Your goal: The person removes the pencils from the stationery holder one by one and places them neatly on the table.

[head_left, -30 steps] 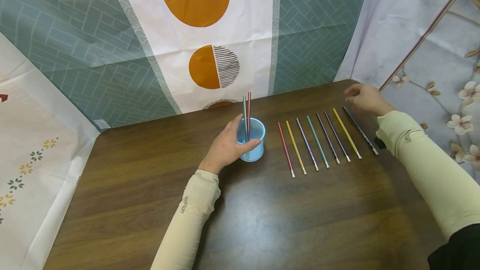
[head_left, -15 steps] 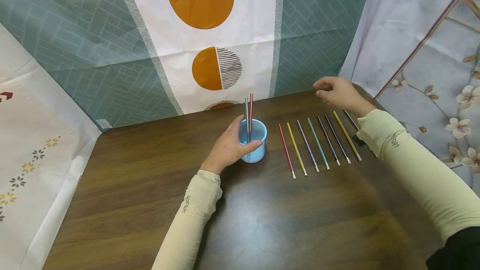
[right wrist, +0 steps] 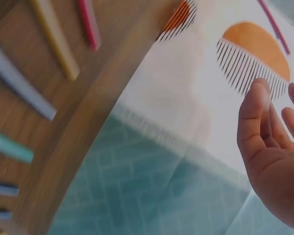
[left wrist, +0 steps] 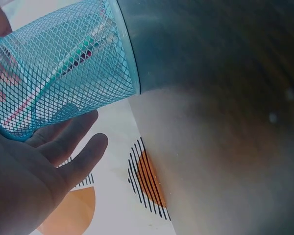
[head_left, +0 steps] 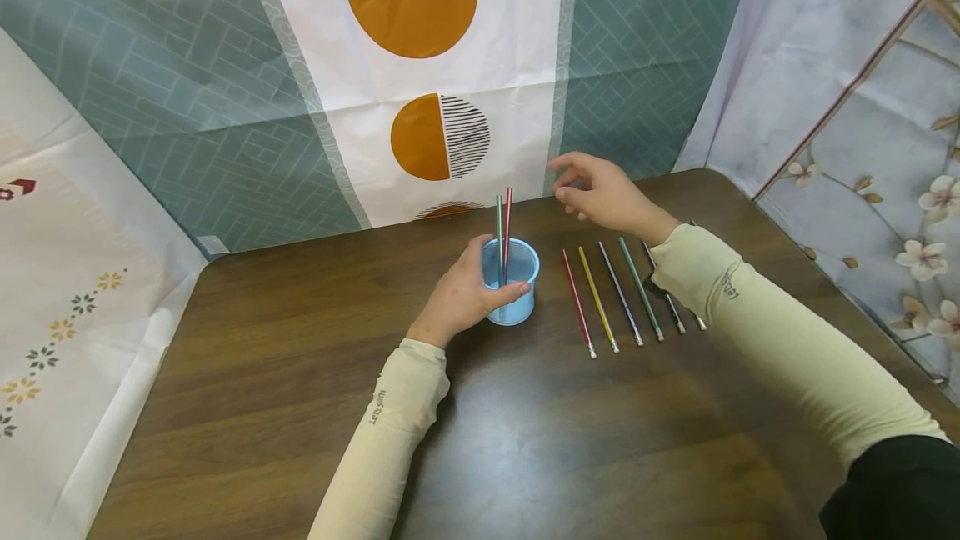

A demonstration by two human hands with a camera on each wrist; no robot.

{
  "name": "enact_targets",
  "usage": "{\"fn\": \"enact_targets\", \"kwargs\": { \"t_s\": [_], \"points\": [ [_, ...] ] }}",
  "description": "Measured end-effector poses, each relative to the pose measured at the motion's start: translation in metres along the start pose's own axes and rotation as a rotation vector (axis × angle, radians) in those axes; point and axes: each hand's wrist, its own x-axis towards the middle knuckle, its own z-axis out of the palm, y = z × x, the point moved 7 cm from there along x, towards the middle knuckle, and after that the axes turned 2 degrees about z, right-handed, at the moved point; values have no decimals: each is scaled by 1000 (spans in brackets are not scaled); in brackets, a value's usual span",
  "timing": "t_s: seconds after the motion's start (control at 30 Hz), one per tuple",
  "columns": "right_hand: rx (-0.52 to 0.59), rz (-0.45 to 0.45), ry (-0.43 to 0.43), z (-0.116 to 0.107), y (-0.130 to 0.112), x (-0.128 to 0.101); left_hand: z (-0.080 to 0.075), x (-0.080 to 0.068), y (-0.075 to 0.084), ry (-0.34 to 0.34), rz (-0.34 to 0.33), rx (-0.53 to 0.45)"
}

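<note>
In the head view my left hand (head_left: 459,297) holds a light blue mesh pencil cup (head_left: 527,283), its thumb across the near side and its fingers round the back. A green pencil (head_left: 499,227) and a red pencil (head_left: 508,215) stand in the cup. The left wrist view shows the cup's mesh (left wrist: 83,73) close up beside the palm. To the cup's upper right, above the table's back edge, my right hand (head_left: 609,197) hovers with loosely bent fingers and nothing between them.
Right of the cup lies a row of pencils, eraser ends toward me: red (head_left: 578,304), yellow (head_left: 598,300), blue-purple (head_left: 620,294), green (head_left: 641,290), then dark ones partly under the right sleeve (head_left: 720,282). A patterned cloth (head_left: 517,65) hangs behind the brown table (head_left: 300,357).
My right hand has swept left from the far right end of the pencil row toward the cup, its sleeve now covering the row's right end. My left hand stays on the cup.
</note>
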Motion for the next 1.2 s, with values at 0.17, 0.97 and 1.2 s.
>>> {"fn": "enact_targets", "kwargs": {
  "t_s": [0.17, 0.97, 1.2],
  "points": [
    [85, -22, -5, 24, -15, 8, 2, 0, 1, -7, 4, -10],
    [161, -90, 67, 59, -31, 10, -1, -1, 3, -11, 28, -33],
    [106, -113, 63, 66, -38, 9, -2, 0, 2, -12, 41, -58]
  ]
}}
